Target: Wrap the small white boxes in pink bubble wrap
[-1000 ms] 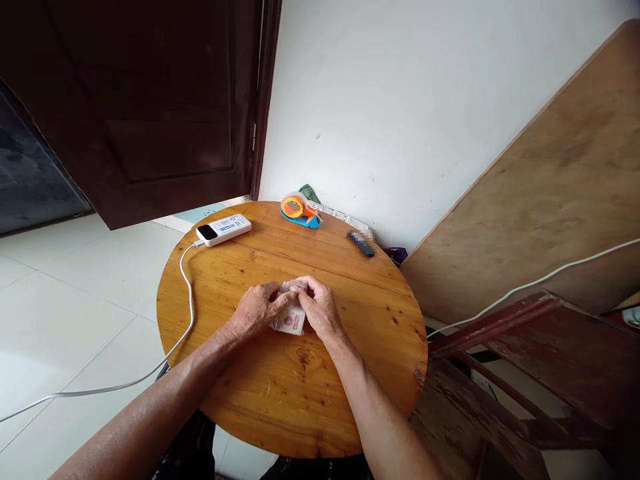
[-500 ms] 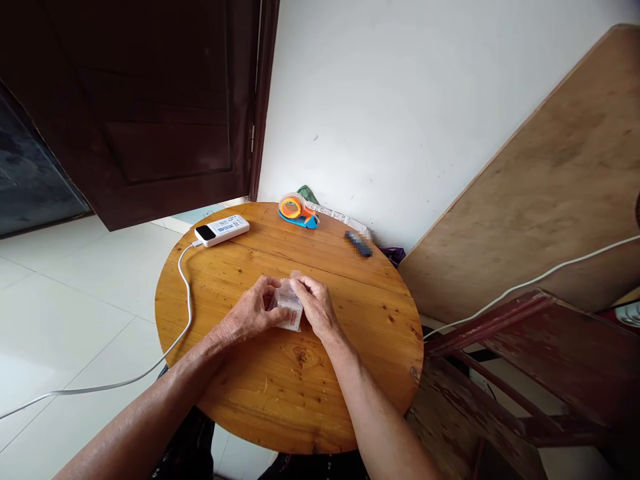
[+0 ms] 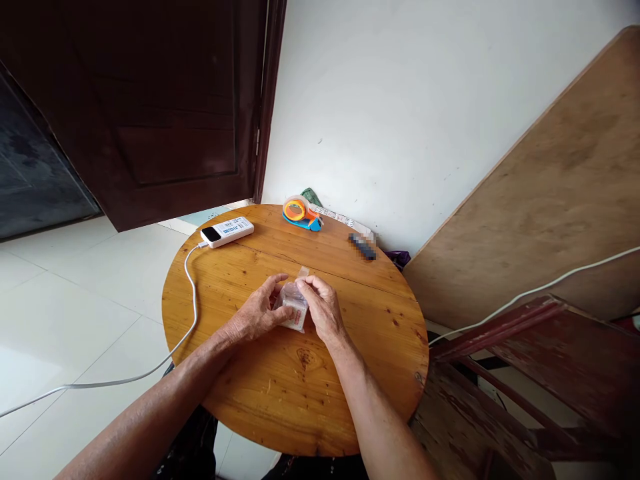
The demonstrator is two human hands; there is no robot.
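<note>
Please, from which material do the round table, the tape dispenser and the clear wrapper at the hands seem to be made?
The round table: wood with a varnished look; knots and grain show.
The tape dispenser: probably smooth plastic, judging by its bright, even orange and blue.
The clear wrapper: likely thin plastic film, being see-through and crinkled.

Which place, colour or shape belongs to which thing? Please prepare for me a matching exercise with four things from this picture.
Things:
1. plastic-wrapped packet
2. tape dispenser
3. white device
4. table

Descriptions:
A. has a white cable plugged into it
B. round and wooden
C. orange and blue
D. between the left hand and the right hand

Right pairs: 1-D, 2-C, 3-A, 4-B
</note>
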